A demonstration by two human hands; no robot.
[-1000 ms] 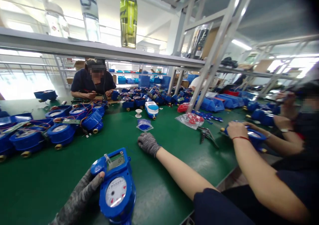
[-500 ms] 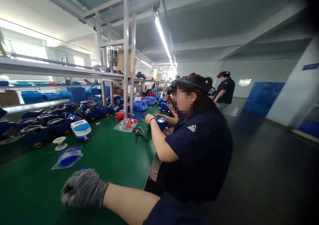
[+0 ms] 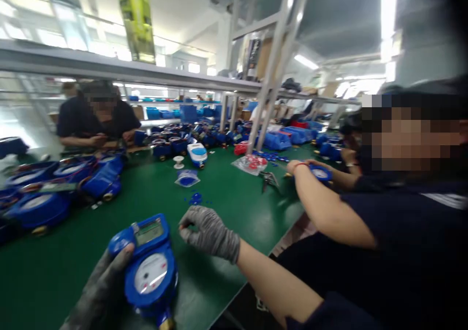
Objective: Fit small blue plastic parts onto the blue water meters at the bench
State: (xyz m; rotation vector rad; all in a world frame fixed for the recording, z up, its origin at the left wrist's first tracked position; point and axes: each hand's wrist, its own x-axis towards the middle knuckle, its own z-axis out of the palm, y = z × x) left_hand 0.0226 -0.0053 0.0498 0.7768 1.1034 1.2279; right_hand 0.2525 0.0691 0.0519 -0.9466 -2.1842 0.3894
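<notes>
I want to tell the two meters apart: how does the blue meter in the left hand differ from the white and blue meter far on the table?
The blue meter is all blue; the white and blue meter has a white body. The first is held by the left hand, the second stands alone on the green table. Both have brass fittings.

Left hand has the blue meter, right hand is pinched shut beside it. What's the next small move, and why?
Probably bring the right hand over to the top of the blue meter. The left hand steadies the meter on the green table, and the right fingertips look pinched together just right of its display, though any part between them is too small to see.
</notes>
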